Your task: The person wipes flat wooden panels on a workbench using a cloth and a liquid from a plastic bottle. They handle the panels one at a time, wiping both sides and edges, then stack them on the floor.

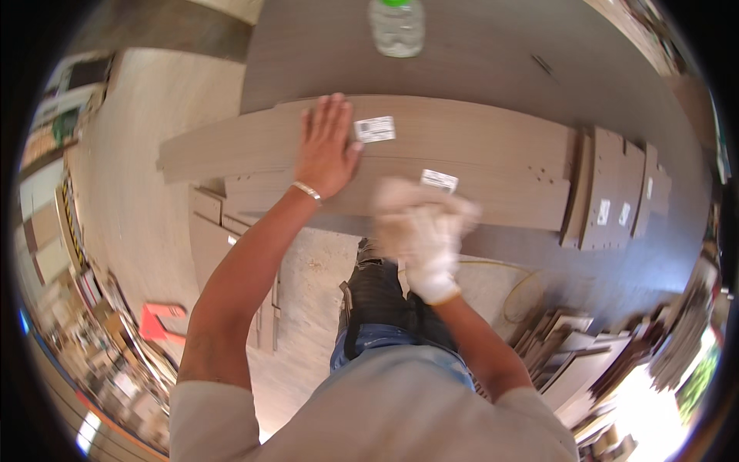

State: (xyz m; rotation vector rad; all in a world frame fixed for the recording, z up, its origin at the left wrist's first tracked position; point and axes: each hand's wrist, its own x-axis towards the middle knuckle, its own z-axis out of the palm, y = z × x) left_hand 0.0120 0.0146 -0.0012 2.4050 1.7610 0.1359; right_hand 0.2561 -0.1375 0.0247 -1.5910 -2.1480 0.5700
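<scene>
My bare left hand [326, 154] lies flat, fingers stretched, on a long grey-brown wood-look panel [469, 135]. A white label [376, 129] is stuck on that panel beside my thumb. My right hand [433, 254], in a white work glove, is closed on a pale beige cloth [396, 206], both smeared by motion. The cloth is over the near edge of a second long panel [508, 192], which has a label [439, 180] just above the glove. Small dark holes show near the right ends of the panels.
Shorter labelled panels [612, 189] stand stacked to the right on the dark table [493, 54]. A clear bottle [398, 31] with a green cap stands at the back. More boards [570, 346] lean at the lower right. A red pallet-jack-like object [158, 319] is on the floor.
</scene>
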